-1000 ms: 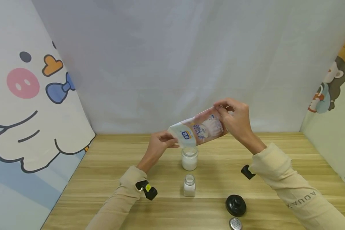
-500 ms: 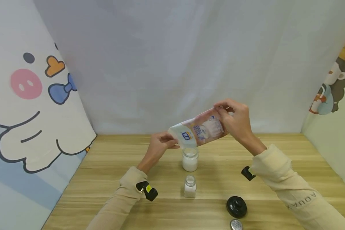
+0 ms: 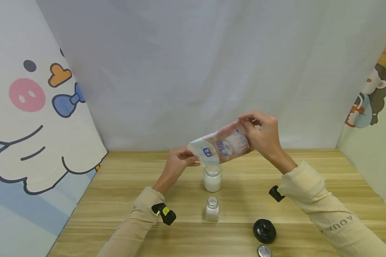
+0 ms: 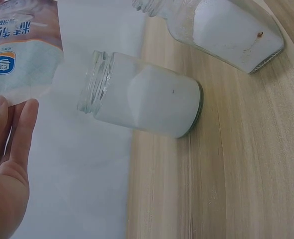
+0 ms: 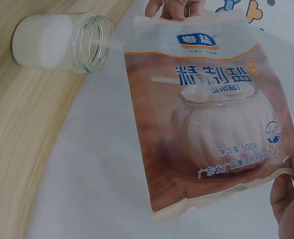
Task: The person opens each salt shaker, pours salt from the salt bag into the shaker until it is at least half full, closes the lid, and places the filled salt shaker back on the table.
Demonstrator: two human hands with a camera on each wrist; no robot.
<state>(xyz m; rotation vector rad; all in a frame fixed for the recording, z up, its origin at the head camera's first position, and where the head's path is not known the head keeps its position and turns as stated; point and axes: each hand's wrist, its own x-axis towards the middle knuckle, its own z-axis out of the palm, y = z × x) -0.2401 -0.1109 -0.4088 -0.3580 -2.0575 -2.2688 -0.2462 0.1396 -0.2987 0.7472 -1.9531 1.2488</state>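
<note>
A salt bag [image 3: 223, 144] is tilted above the larger glass jar [image 3: 212, 180], its pale end lower and over the jar's mouth. My left hand [image 3: 177, 164] pinches that lower end. With thumb and fingers, my right hand [image 3: 263, 134] grips the raised far corner. In the right wrist view, a faint white stream of salt [image 5: 108, 44] runs from the bag's corner toward the jar mouth. White salt fills much of the larger jar, as the left wrist view shows. Nearer to me stands a smaller open glass bottle [image 3: 212, 210], also holding white salt.
A round black lid [image 3: 264, 231] and a perforated metal shaker cap [image 3: 264, 251] lie at the front right of the wooden table [image 3: 115, 214]. A pale curtain [image 3: 180, 71] closes off the back. Printed panels stand at left and right.
Both hands and the bag keep nearly the same pose above the jar. The head view shifts slightly; the jar, bottle and lids stay in place.
</note>
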